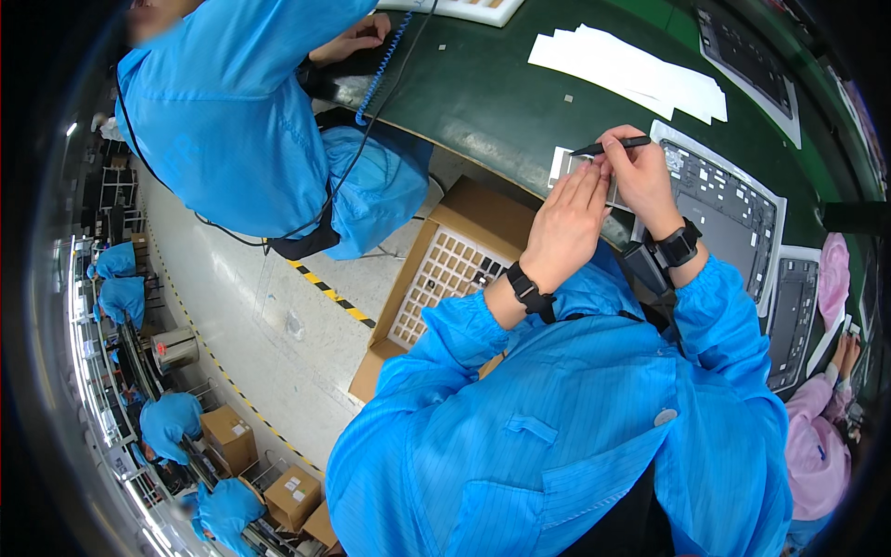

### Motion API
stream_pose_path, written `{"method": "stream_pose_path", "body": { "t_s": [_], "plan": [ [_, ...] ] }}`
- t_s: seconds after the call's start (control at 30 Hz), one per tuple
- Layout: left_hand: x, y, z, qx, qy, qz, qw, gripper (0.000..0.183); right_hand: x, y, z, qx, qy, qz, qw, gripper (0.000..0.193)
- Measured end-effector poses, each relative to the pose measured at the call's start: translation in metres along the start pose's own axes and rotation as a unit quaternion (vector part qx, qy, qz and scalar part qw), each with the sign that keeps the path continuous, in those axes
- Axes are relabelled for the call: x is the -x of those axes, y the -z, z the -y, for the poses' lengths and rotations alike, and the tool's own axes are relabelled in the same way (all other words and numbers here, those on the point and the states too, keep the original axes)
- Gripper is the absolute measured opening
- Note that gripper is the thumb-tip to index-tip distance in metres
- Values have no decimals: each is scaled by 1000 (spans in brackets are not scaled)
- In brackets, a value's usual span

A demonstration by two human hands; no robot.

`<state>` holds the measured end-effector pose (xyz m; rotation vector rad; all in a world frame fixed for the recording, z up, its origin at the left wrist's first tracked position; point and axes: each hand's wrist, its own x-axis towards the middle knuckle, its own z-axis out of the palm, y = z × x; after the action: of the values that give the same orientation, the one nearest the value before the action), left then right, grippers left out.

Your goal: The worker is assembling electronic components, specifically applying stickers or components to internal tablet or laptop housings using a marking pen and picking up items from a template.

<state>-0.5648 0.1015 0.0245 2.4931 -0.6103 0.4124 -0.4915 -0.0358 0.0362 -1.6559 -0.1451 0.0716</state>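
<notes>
Reaching over the green workbench, my left hand lies with its fingers stretched out over a small white sheet marked with dark lines. Its fingertips come close to my right hand. That hand pinches a slim black pen-shaped tool, whose tip points left over the sheet. My fingers hide part of the sheet and whatever lies under them. Right beside my right hand is a dark grey laptop-like casing panel in a white tray, with many small white and black pieces on it.
White paper sheets lie farther back. Other dark panels are at the right. Below the bench edge sits an open cardboard box with a white gridded tray. A co-worker in blue sits at left, near a blue coiled cord.
</notes>
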Motion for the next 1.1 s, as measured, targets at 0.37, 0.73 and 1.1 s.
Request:
{"method": "stream_pose_path", "body": {
  "t_s": [0.37,0.73,1.1],
  "plan": [
    [-1,-1,-3,1,4,-3,1000,43,4,8,4,-81,-1,-9,997,17],
    [0,4,-8,108,14,-66,992,31,90,123,34,-63,-99,-135,984,21],
    [-22,2,-78,139,-51,-15,989,27,138,244,35,82,-53,-226,969,24]
  ]
}}
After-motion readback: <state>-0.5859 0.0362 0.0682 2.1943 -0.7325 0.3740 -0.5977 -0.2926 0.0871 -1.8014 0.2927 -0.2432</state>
